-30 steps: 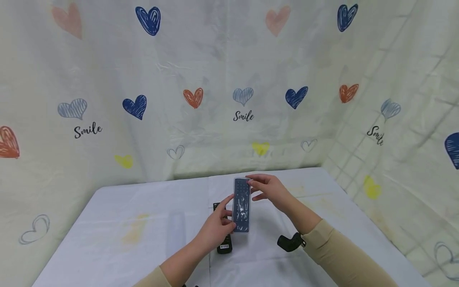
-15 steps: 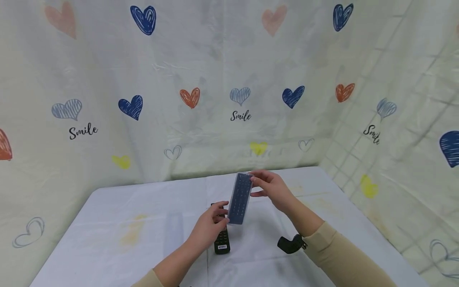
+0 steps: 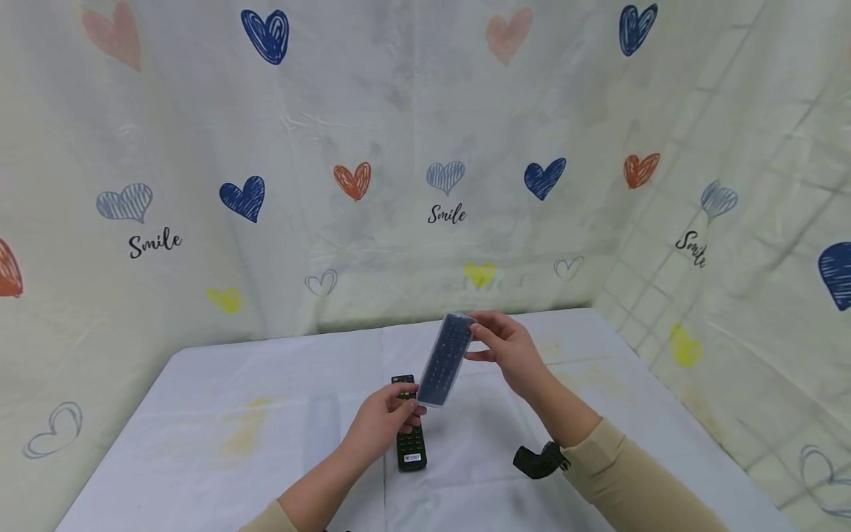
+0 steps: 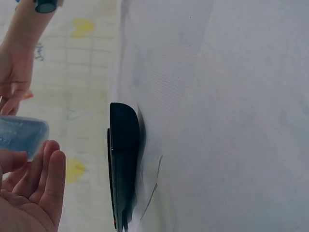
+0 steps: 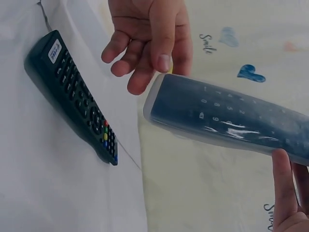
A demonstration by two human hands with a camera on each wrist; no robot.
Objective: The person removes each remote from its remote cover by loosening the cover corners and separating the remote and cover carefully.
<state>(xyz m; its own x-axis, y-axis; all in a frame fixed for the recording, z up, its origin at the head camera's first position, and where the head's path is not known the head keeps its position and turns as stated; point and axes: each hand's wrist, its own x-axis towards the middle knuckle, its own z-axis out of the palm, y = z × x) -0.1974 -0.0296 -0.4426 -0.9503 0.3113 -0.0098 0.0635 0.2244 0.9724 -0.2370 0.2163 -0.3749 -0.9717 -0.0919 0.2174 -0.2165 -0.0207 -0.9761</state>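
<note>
A dark blue remote control [image 3: 445, 360] in a clear cover is held up, tilted, over the table. My right hand [image 3: 517, 353] grips its upper end between thumb and fingers. Its lower end is pinched by my left hand [image 3: 376, 420], thumb on the near face, as the right wrist view shows on the covered remote [image 5: 217, 111]. A second, black remote control [image 3: 411, 442] lies on the table under my left hand, which hides its middle. In the right wrist view this black remote [image 5: 77, 96] shows its keys and a white label.
The table [image 3: 253, 391] has a white cloth with faint creases. Behind it and at the right hangs a curtain [image 3: 392, 111] printed with hearts. A black strapped device [image 3: 540, 459] sits at my right wrist, above the cloth.
The covered remote has risen and tilted, its top leaning right. My left hand has slid down to its lower end, uncovering more of the black remote, which stays on the table.
</note>
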